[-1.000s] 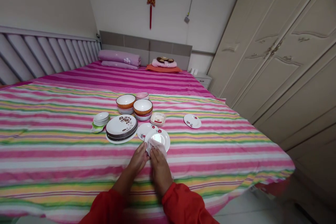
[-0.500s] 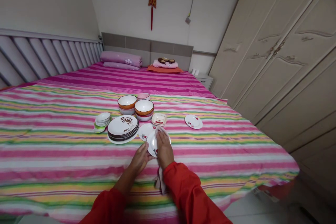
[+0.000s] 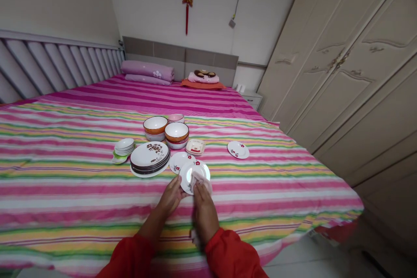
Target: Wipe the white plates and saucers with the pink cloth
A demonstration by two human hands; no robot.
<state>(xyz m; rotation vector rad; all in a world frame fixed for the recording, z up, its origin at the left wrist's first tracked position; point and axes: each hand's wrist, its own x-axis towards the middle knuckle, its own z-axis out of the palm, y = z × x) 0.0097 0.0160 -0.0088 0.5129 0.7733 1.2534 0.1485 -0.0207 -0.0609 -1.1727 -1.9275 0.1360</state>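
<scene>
Plate (image 3: 188, 173), white, round and flowered: lay ahead of the wearer, over the bed (image 3: 273, 182); being round, offered no long axis, only a near rim. Had farthest left a stack of small bowls (image 3: 124, 144) on a green dish (image 3: 117, 158), then a pile of dinner plates (image 3: 148, 155), with stacked bowls (image 3: 177, 139) behind. Was clamped at the near left rim by the left hand (image 3: 172, 193), thumb at the edge, fingers reaching underneath. Overlapped in view a second flowered plate (image 3: 176, 161) just beyond on the left; could not tell whether touching. Had square dishes (image 3: 195, 146) beyond, apart from it. Was covered on the near right part by a cloth (image 3: 202, 179), held and pressed down by the right hand (image 3: 206, 208). Sat between and just ahead of both hands, gripped directly by the left, met by the right only through cloth. Had another flowered plate (image 3: 238, 149) well apart, farthest right.
</scene>
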